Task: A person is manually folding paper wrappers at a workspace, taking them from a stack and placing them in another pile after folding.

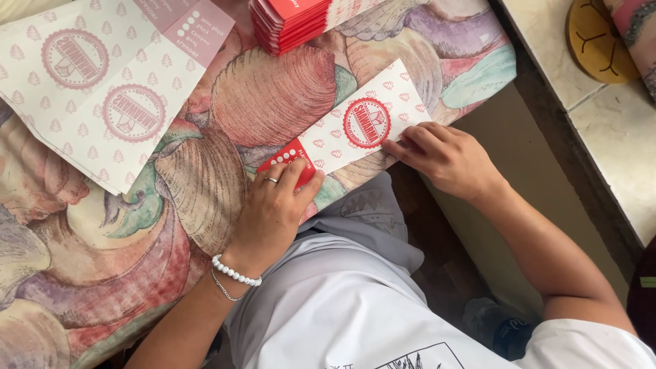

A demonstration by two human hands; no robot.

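A long flat paper sleeve (pixel 355 126), white with small red tree marks, a round red stamp and a red end, lies diagonally at the near edge of a table. My left hand (pixel 273 205) presses flat on its red lower end; it wears a ring and a white bead bracelet. My right hand (pixel 444 157) presses its fingertips on the sleeve's upper right edge. Neither hand lifts it.
The table is covered with a shell-patterned cloth (pixel 205 205). A spread pile of the same printed sleeves (pixel 102 82) lies at the far left. A stack of red flat packs (pixel 294 20) stands at the far middle. A stone ledge (pixel 615 137) runs along the right.
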